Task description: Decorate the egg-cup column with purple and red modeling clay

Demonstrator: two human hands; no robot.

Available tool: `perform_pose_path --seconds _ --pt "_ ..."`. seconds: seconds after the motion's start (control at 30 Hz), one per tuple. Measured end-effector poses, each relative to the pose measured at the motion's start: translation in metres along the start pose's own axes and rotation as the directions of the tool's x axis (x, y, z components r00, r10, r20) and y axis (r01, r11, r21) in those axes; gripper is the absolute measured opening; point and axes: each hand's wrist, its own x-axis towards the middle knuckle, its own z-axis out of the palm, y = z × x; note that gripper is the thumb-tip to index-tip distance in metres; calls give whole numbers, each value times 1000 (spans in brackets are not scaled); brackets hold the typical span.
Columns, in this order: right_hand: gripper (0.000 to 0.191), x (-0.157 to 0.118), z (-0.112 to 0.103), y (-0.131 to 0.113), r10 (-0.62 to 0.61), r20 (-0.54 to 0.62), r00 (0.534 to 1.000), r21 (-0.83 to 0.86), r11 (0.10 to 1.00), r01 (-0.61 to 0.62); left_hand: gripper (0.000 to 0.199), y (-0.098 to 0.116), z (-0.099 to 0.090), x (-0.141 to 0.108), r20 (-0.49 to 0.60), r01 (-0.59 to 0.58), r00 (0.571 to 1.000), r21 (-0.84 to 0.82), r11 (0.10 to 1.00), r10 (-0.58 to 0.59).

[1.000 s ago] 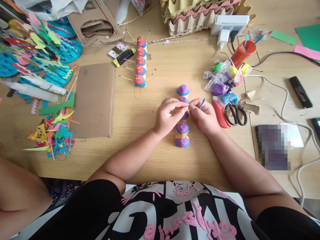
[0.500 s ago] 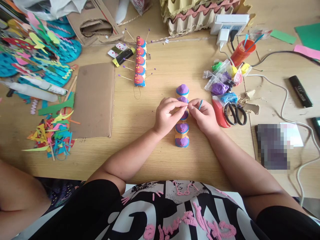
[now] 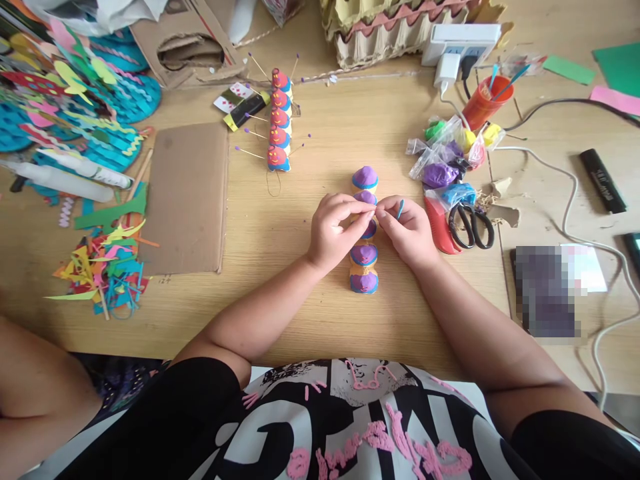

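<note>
My left hand (image 3: 337, 230) is closed in a pinch, thumb against forefinger. Whatever lies between those fingertips is too small to make out. Almost touching them are the fingertips of my right hand (image 3: 409, 232), which is closed around a thin blue stick-like tool (image 3: 401, 209) whose end pokes out between the fingers. Both hands hover over an egg-carton caterpillar (image 3: 364, 255), a row of purple-topped bumps with blue rims on yellow; the hands hide part of its middle. Farther off lies a finished-looking caterpillar (image 3: 279, 138) with red and blue bumps, drawn smiles and purple-tipped sticks along its sides.
Right of my hands are black-handled scissors (image 3: 471, 227), bagged clay (image 3: 440, 175) and an orange cup (image 3: 487, 103). A white cable (image 3: 570, 200) runs down the right side. Leftward lie a cardboard sheet (image 3: 187, 200) and paper scraps (image 3: 107, 267). Another person's arm (image 3: 40, 393) shows at lower left.
</note>
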Motion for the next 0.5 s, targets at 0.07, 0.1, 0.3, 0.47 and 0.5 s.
perform_pose_path --seconds 0.07,0.1,0.3,0.47,0.5 --pt "52 0 0 0 6 -5 1000 -7 1000 -6 7 0 0 0 -9 -34 999 14 999 34" --pt "53 0 0 0 6 -8 1000 -7 1000 -6 8 0 0 0 -9 -47 999 23 999 48" --pt "49 0 -1 0 16 -33 999 24 1000 -15 14 0 -1 0 47 -64 997 116 991 59" --pt "51 0 0 -2 51 -38 998 54 997 -49 15 2 -3 -1 34 -89 996 66 994 87" --pt "51 0 0 -2 55 -41 998 57 997 -53 16 2 -3 -1 45 -97 995 73 993 94"
